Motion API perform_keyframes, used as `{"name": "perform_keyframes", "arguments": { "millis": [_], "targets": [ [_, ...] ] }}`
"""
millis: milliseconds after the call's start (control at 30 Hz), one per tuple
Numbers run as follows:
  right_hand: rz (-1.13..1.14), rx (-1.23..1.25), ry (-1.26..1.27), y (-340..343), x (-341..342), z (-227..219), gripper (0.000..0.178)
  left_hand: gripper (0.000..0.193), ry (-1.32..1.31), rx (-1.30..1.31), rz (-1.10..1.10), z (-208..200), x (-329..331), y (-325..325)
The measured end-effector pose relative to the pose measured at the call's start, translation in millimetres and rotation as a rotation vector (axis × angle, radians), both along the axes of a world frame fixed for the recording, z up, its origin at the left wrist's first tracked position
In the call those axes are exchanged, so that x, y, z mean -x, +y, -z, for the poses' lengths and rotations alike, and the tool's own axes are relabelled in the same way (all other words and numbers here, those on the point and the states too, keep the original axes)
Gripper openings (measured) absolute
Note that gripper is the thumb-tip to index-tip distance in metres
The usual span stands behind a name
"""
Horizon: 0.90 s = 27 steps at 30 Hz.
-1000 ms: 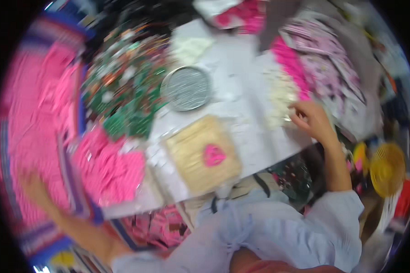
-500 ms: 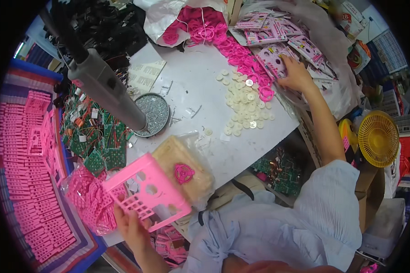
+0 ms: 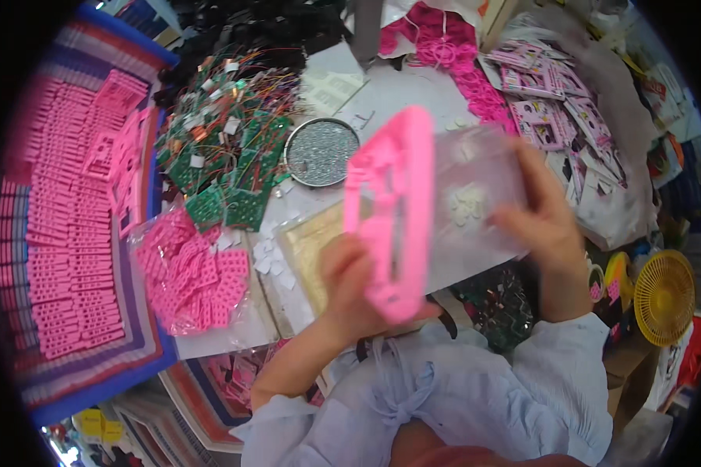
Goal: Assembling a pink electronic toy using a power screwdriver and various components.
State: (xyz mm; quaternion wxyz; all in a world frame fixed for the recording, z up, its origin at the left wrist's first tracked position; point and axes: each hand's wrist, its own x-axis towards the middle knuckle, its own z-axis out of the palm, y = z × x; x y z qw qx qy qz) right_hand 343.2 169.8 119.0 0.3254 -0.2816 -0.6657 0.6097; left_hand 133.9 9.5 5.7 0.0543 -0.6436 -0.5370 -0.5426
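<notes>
My left hand (image 3: 346,280) is closed on a pink plastic casing (image 3: 414,210), a frame with cut-out openings, held nearly edge-on above the table. In my right hand (image 3: 549,226) is a thin see-through sheet (image 3: 483,167), blurred by motion, its near edge close behind the casing. White discs (image 3: 467,204) on the table show through it. Below my left hand lies a clear plastic bag around a tan block (image 3: 311,241). Beyond it stands a round dish (image 3: 322,186) of small metal pieces.
Stacked pink casings (image 3: 74,218) fill a blue-edged container at left. Wired green circuit boards (image 3: 241,187) and a bag of pink grid pieces (image 3: 199,272) lie beside it. Pink ring parts (image 3: 483,89) and printed packs (image 3: 541,82) are at the far right; a yellow basket (image 3: 664,296) stands further right.
My right hand has come back from the printed packs holding the see-through sheet. My left hand has raised the casing toward the middle and turned it edge-on. The view has shifted.
</notes>
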Motion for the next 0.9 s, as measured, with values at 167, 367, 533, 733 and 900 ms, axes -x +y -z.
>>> {"name": "perform_keyframes", "arguments": {
  "millis": [167, 367, 533, 733, 900],
  "targets": [
    [-0.415, 0.057, 0.174, -26.3, 66.7, 9.1, 0.072, 0.061, -0.669, 0.121, 0.008, -18.9, 3.1, -2.0],
    [-0.55, 0.14, -0.016, -13.9, 92.8, 58.8, 0.054, 0.052, -1.381, 0.298, 0.229, -35.1, 38.8, -45.5],
    [-0.407, 0.667, 0.065, -56.6, 112.7, 76.5, 0.025, 0.063, -1.106, 0.309, -0.138, 9.6, 47.2, -56.7],
    [-0.498, 0.806, 0.184, -48.5, 112.2, 107.7, 0.037, 0.09, -1.024, 0.377, -0.296, -31.5, 62.5, -53.8],
    [-0.428, 0.701, 0.14, -60.2, 110.1, 106.3, 0.045, 0.108, -0.92, 0.582, -0.166, -28.4, 54.9, -54.4]
  ]
}}
